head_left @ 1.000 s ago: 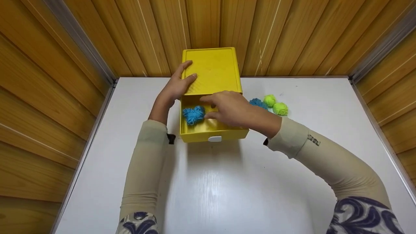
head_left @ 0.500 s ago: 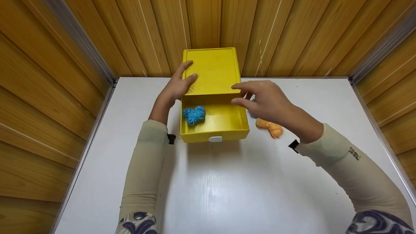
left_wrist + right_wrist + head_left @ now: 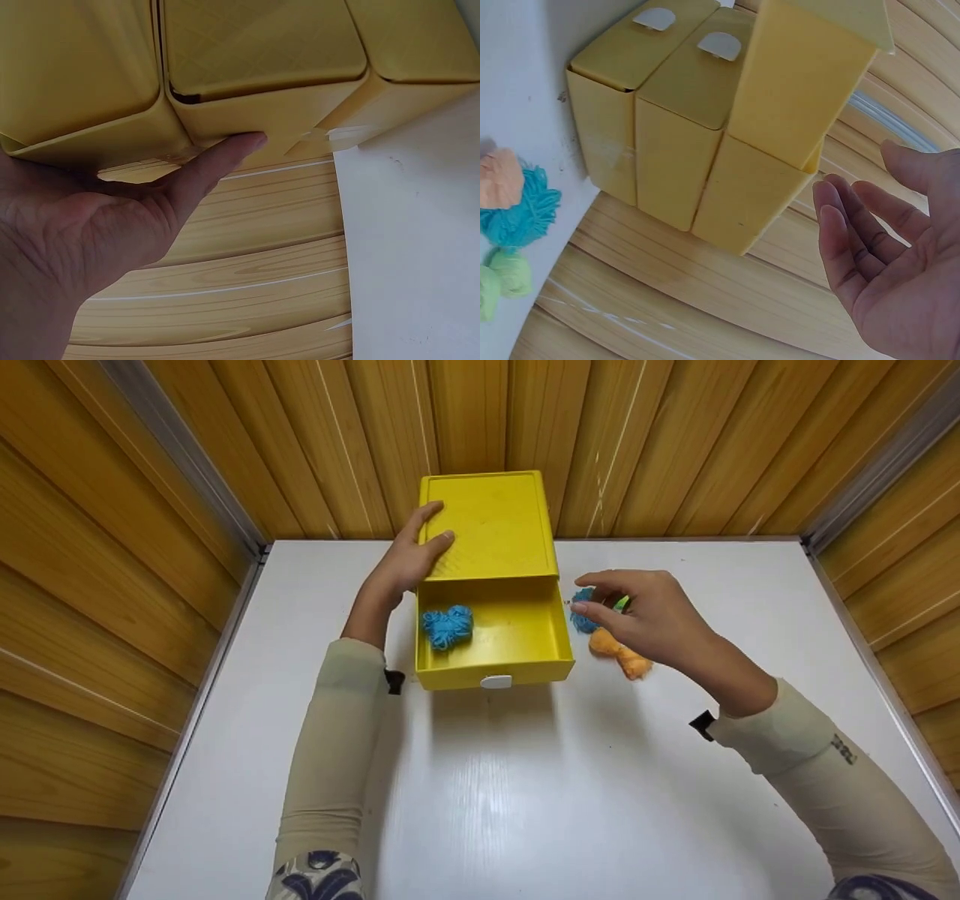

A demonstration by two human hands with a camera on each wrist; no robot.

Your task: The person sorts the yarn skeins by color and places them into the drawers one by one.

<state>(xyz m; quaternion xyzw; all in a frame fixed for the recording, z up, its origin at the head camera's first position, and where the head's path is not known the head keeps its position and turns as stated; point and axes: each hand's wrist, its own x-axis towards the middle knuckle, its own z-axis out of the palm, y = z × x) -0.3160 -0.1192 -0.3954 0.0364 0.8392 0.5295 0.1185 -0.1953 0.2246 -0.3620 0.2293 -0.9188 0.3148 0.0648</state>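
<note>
We see the yellow plastic drawer [image 3: 517,634] pulled out, one fuzzy blue yarn ball [image 3: 448,626] inside (left corner). Our left hand [image 3: 409,562] rests flat on the cabinet [image 3: 491,525]; our right hand [image 3: 649,615] hovers relaxed, holding nothing, over a blue pom-pom [image 3: 580,619] outside.

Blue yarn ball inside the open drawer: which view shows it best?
Head view: the blue yarn ball lies unobstructed in the open drawer. Left wrist shows only the cabinet's outside; right wrist shows the drawer from outside, interior hidden.
</note>
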